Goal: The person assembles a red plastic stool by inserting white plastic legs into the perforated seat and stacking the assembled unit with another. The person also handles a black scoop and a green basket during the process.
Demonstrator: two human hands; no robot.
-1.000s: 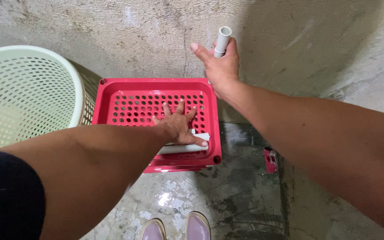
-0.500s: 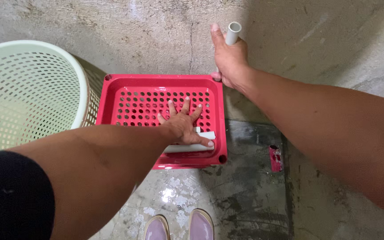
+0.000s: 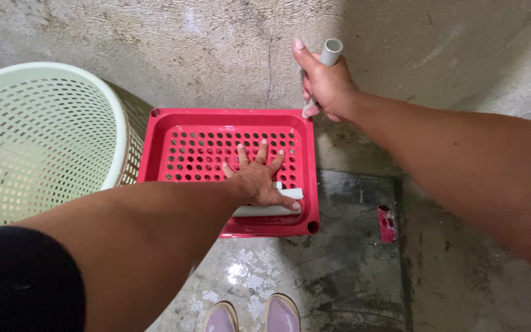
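Pale green perforated plastic basket [image 3: 26, 141] at left, beside red perforated plastic tray [image 3: 216, 132] on concrete floor. Left hand [image 3: 258, 178], fingers spread, presses white pipe pieces [image 3: 268, 209] inside tray. Right hand [image 3: 327, 86] grips grey plastic pipe [image 3: 327, 55] upright, above tray's far corner.

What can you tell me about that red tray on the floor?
The red tray is a square, shallow plastic basket with a raised rim, rounded corners and a base pierced with rows of small holes. It lies flat on the wet concrete floor, close beside a pale green perforated basket. The left hand presses flat inside it, over white pipe pieces lying along its near edge.
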